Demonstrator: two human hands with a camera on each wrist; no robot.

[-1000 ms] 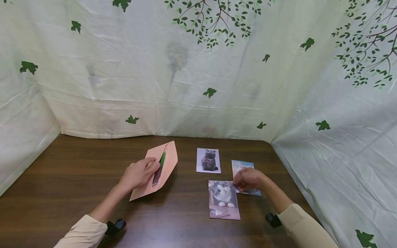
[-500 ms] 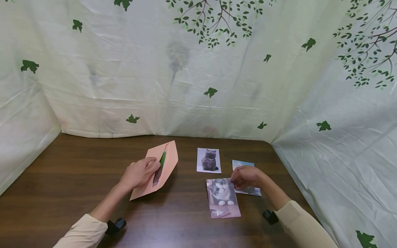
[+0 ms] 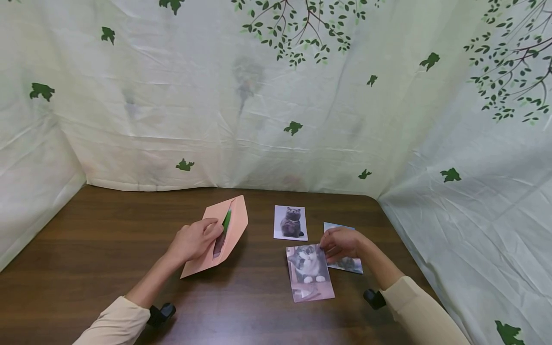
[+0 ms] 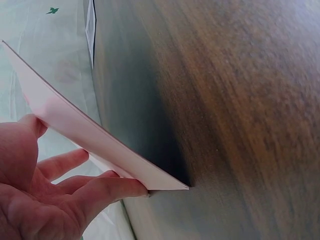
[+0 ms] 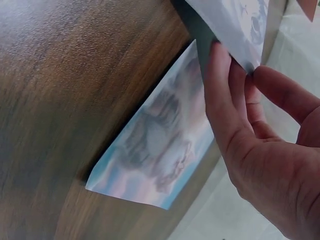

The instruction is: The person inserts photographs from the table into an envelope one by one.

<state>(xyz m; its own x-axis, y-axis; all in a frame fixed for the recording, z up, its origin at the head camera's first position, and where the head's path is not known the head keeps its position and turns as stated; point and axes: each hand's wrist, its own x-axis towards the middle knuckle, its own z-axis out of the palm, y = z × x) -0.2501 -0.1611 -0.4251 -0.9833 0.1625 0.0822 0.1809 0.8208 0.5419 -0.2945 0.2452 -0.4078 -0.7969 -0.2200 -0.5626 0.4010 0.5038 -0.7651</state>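
My left hand (image 3: pixel 196 242) holds a pink envelope (image 3: pixel 233 232) tilted above the table, thumb and fingers on opposite faces in the left wrist view. Through the envelope's opening shows something partly green and dark, mostly hidden. My right hand (image 3: pixel 342 243) pinches the upper right corner of a photo card of a grey-and-white kitten (image 3: pixel 309 274); in the right wrist view that card is lifted off the table. Beneath the right hand lies a blue-edged cat card (image 5: pixel 155 142), partly covered in the head view. Farther back lies a card with a grey cat (image 3: pixel 291 223).
The brown wooden table (image 3: pixel 108 239) carries all of these. A white curtain (image 3: pixel 194 105) with green leaf prints hangs along its back and sides. A black wrist camera (image 3: pixel 160 314) sits on the left wrist, another (image 3: pixel 374 299) on the right.
The kitten card has risen slightly and shifted a little up and left, with the right hand moving along. The left hand and envelope have stayed nearly still.
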